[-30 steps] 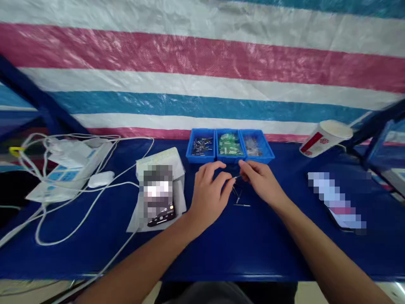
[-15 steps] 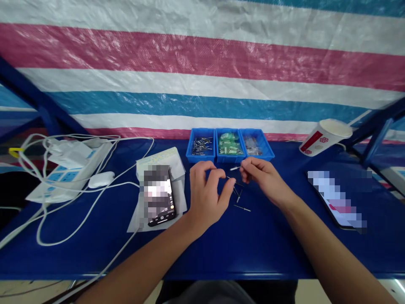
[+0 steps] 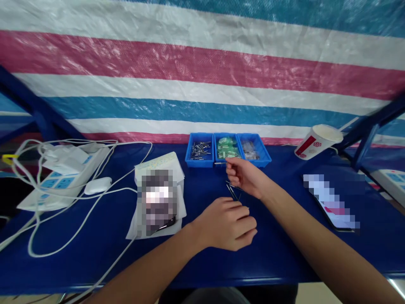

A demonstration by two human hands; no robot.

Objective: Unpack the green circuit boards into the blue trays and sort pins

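My right hand (image 3: 245, 175) pinches a thin metal blind rivet (image 3: 219, 163) between thumb and forefinger, pointing left just in front of the blue bins. Nearer to me, my left hand (image 3: 230, 223) is low over the table with its fingers curled and closed; whatever they grip, if anything, is hidden beneath them. Between the two hands several loose rivets (image 3: 232, 191) lie on the blue table, partly covered. The left blue bin (image 3: 200, 164) holds many similar rivets. Green packets (image 3: 228, 148) fill the middle bin, and clear plastic bags (image 3: 249, 150) lie in the right bin.
To the left, a phone (image 3: 158, 202) lies on papers (image 3: 181, 207), beside white cables and a power strip (image 3: 63, 181). On the right are another phone (image 3: 330, 204) and a paper cup (image 3: 318, 141). A striped sheet (image 3: 202, 63) hangs behind the table.
My left hand has moved right and toward me, its fingers closing over where a single rivet lay. My right hand has shifted left with its rivet. The view has tilted slightly.
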